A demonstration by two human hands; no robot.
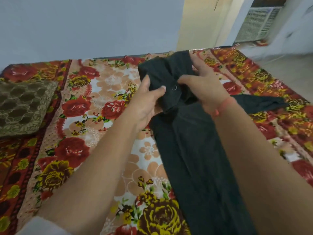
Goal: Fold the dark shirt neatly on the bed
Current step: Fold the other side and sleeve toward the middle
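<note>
Dark shirt [194, 158] lying as a long narrow band on a bed [105, 150] covered by a floral sheet in red, yellow, peach and white. Nearest the camera, the band leaves the lower edge of the view; its long axis runs away from the viewer, slanting slightly to the left, toward the wall. At its far end the cloth is bunched and lifted between both hands. Left hand [145, 100]: closed on the bunched fabric from the left, thumb pressed on top beside a small metal ring. Right hand [205, 89]: gripping the cloth from the right, fingers curled over it, a red thread at the wrist. One strip of the shirt trails off to the right across the sheet. An olive patterned cushion [23, 106] rests at the left edge of the bed, well apart from the shirt. Beyond: a pale blue-grey wall [88, 24], a cream wall section, and a white grille unit [257, 22] at far right.
</note>
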